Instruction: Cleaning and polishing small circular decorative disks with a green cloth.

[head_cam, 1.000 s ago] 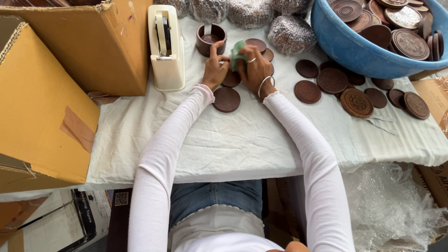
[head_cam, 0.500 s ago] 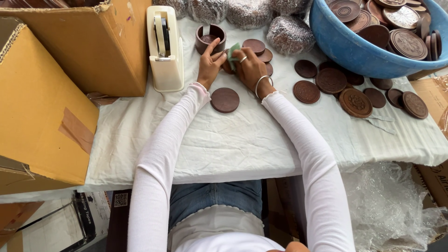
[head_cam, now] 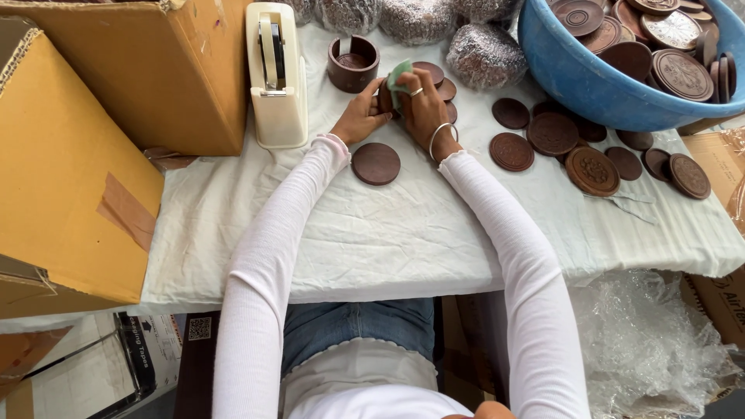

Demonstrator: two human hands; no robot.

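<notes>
White-clothed worktop (head_cam: 388,233); beside tape dispenser (head_cam: 276,77), left hand (head_cam: 358,118) gripping brown disc (head_cam: 385,98), right hand (head_cam: 425,109) fingers closed on green cloth (head_cam: 397,77).

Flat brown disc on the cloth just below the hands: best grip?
The disc lies flat on the white cloth, apart from the others. Probably pinch its rim across opposite edges, coming straight down from above; the near side is open.
</notes>
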